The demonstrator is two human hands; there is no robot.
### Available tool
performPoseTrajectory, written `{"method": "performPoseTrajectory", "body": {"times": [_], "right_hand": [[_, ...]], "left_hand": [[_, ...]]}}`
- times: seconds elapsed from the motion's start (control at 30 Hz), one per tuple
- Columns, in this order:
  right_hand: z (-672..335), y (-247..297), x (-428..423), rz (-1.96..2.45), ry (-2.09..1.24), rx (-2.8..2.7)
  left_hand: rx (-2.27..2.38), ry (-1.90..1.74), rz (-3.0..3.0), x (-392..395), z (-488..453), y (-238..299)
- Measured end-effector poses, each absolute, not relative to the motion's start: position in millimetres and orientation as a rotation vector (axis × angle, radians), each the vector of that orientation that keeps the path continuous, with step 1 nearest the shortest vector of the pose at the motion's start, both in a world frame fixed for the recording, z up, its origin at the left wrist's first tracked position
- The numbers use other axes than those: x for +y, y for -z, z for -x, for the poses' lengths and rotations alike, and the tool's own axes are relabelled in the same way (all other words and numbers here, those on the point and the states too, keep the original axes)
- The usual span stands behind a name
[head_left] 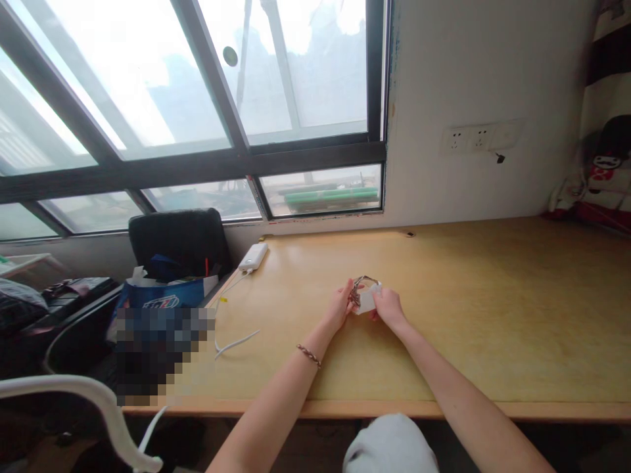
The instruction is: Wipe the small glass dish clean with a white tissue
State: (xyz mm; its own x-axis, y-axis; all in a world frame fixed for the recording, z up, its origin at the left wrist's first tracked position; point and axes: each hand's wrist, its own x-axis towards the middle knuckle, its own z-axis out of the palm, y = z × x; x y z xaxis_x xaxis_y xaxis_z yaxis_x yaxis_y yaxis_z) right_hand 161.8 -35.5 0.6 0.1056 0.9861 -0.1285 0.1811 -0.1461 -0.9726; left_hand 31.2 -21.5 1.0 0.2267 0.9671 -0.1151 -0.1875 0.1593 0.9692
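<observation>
Both of my hands meet above the middle of the wooden table (473, 315). My left hand (341, 304) is closed on the left side of a small brown-and-dark patterned loop (363, 278), too small to name for sure. A thin white piece (366, 301), like paper or tissue, spans the gap between the hands. Its right edge is pinched by my right hand (388, 306), thumb on top. The loop's upper edge arches over the white piece towards the right fingers. Fingers hide parts of both. A braided bracelet (309, 356) circles my left wrist.
A white power bank (254, 257) with a white cable (237, 343) lies at the table's left edge. Beyond that edge are a black chair (178, 240) and a blue bag (165, 293). A white curved tube (73, 387) crosses the lower left. Behind the table stands a wall with sockets (468, 138).
</observation>
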Motion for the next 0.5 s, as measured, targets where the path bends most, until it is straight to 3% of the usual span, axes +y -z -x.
{"method": "performPoseTrajectory", "body": {"times": [0.33, 0.5], "right_hand": [[-163.0, 2.6, -35.7, 1.414, -1.242, -1.028], [-161.6, 1.8, -38.0, 1.525, -1.041, -1.195]], "left_hand": [[0.788, -0.993, -1.227, -34.6, -40.2, -8.9], [0.765, -0.941, -1.151, -40.7, -40.9, -17.9]]}}
